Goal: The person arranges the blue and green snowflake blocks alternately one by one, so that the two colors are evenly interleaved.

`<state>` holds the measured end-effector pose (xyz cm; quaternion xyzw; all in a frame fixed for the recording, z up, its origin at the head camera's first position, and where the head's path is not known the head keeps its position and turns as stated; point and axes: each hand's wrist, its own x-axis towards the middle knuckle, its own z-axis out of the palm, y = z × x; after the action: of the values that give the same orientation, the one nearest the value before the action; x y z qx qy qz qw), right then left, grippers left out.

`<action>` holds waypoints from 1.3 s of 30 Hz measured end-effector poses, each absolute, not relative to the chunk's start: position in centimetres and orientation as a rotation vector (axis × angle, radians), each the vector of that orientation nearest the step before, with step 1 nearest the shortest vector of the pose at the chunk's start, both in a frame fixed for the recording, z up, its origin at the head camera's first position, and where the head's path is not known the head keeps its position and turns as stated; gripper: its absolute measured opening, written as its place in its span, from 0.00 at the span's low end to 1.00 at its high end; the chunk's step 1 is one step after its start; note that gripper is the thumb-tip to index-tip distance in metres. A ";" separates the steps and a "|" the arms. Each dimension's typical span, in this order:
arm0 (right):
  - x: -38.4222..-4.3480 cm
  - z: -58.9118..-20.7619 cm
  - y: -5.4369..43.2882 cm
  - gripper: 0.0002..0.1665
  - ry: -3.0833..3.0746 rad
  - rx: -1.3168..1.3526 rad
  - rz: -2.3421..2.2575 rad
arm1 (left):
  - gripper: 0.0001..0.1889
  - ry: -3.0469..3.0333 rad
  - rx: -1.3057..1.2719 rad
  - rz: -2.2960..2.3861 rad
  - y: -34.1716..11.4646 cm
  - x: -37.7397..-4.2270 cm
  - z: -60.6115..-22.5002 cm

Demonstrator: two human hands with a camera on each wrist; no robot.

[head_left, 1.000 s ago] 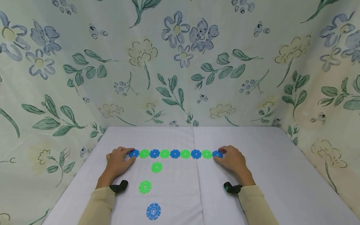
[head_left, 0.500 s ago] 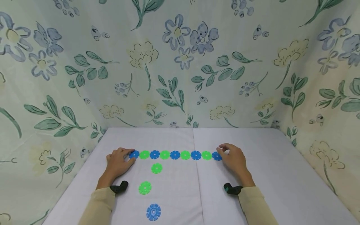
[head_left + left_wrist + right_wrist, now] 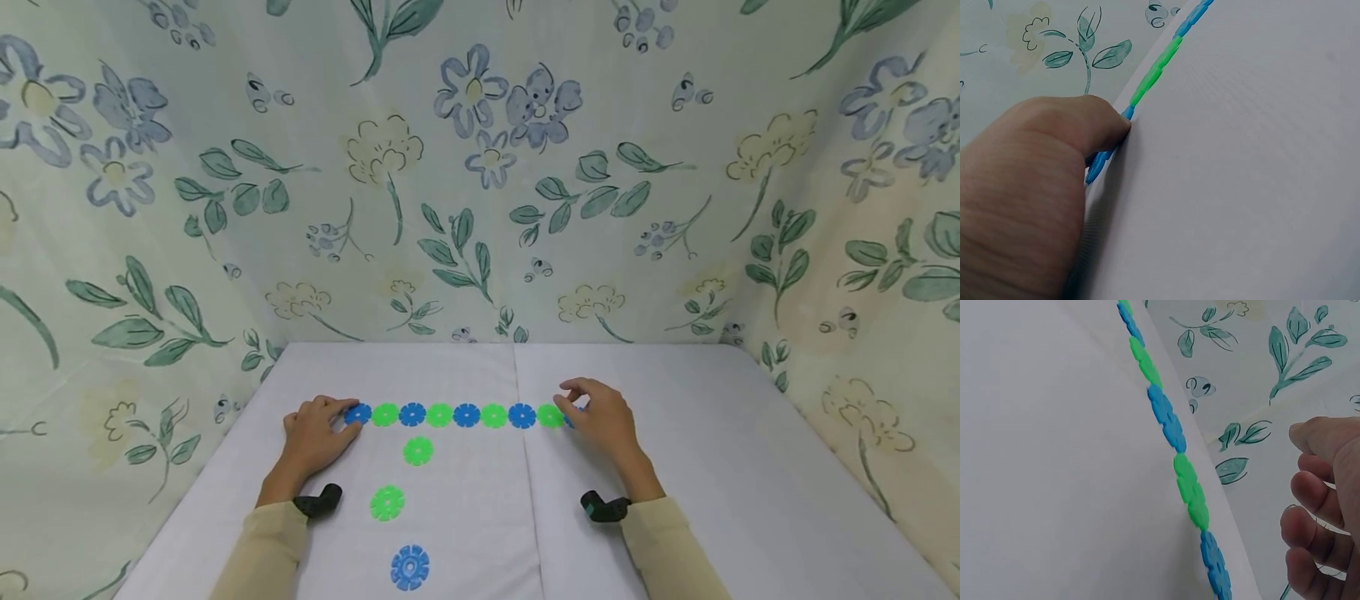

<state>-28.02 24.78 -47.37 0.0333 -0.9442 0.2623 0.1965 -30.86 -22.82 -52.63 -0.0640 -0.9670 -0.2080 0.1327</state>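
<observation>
A straight row of flat flower-shaped plastic discs, blue and green by turns, crosses the white table. My left hand (image 3: 313,433) grips the blue disc (image 3: 358,414) at the row's left end, thumb at its near edge and index finger at its far edge. Beside it lies a green disc (image 3: 386,415). In the head view my right hand (image 3: 606,425) hovers over the right end, fingers loosely bent and holding nothing. It partly covers the last blue disc (image 3: 1216,565). That disc and its green neighbour (image 3: 1191,490) show lined up in the right wrist view.
Nearer the person lie two loose green discs (image 3: 417,451) and a loose blue disc (image 3: 410,567). A floral curtain (image 3: 465,192) rises behind the table (image 3: 675,467) and along both sides. A crease runs down the white cloth.
My right hand has let go of the blue disc at the right end, lifted and moved left over it. My left hand keeps its grip in place.
</observation>
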 end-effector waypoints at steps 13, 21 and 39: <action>-27.7 -45.4 21.2 0.22 -2.595 0.171 0.862 | 0.25 -2.814 -0.213 -0.629 -23.2 -30.9 -52.6; -27.7 -44.1 18.2 0.21 -2.562 0.225 0.961 | 0.26 -2.827 -0.224 -0.616 -23.0 -31.1 -52.5; -27.2 -44.7 12.4 0.19 -2.530 0.304 1.316 | 0.26 -2.837 -0.194 -0.606 -23.0 -31.1 -52.4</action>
<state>-27.22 12.36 -44.74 0.1051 -0.8739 0.4546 0.1362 -31.05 -23.01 -52.45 -0.0661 -0.9690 -0.2071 0.1169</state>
